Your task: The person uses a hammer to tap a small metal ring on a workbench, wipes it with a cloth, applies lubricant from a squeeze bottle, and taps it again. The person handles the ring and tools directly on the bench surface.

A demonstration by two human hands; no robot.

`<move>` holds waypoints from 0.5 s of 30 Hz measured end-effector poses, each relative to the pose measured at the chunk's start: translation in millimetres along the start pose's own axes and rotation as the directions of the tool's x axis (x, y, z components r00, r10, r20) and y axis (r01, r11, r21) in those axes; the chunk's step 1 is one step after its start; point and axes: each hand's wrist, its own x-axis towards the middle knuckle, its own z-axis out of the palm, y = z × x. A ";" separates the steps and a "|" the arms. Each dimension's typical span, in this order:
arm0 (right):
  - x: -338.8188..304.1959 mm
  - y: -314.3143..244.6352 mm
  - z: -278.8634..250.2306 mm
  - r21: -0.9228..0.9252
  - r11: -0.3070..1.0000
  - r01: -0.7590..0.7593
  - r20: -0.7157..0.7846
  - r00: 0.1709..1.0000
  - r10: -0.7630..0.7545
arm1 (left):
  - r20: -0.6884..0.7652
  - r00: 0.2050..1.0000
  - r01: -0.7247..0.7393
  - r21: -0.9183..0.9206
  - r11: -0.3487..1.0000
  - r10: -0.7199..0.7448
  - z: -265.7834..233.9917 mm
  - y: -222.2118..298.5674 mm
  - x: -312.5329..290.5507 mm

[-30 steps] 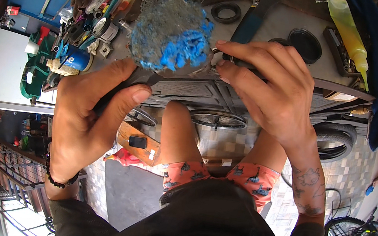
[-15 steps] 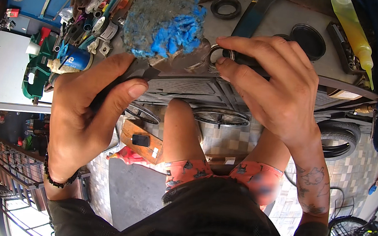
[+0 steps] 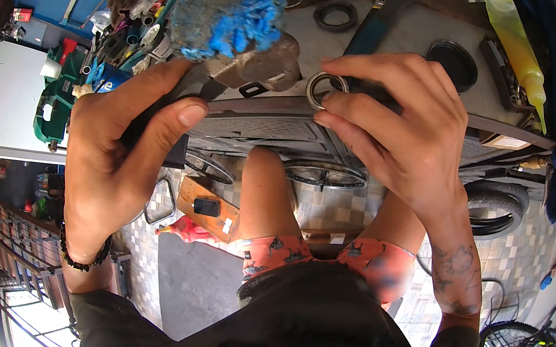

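Note:
My left hand [image 3: 118,131] is closed around the dark handle of a mallet [image 3: 233,9], which is raised over the bench edge. Its broad, rough face is grey with torn blue patches, and the rest of its head is brown. Between the thumb and fingertips of my right hand [image 3: 400,123], a thin silvery metal ring [image 3: 311,91] is pinched, its round opening turned toward me. It is like a slim bearing. A small gap separates the ring from the mallet head.
Across the grey bench lie a black rubber ring [image 3: 335,14], a large adjustable wrench [image 3: 372,31], a round black lid [image 3: 452,64] and a bottle of yellow liquid [image 3: 515,50]. Jumbled tools [image 3: 128,31] crowd the left side. Below stands a bicycle wheel [image 3: 325,174].
The mallet has moved left and turned a little, baring more of its brown head. My left hand has moved slightly left. The ring in my right hand now faces me more openly.

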 end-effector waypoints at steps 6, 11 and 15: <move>0.5 1.4 -5.0 0.029 1.000 -0.002 0.053 0.999 0.000 | 0.038 0.997 -0.061 -0.030 0.998 0.062 1.1 4.9 -0.3; -0.4 0.8 -6.9 0.055 0.998 -0.010 0.063 0.998 0.007 | 0.057 0.997 -0.053 -0.042 0.998 0.056 3.9 8.2 2.4; -0.9 2.3 -9.0 0.043 0.999 0.001 0.081 0.997 -0.004 | 0.065 0.998 -0.010 -0.007 1.000 0.010 2.4 12.6 4.0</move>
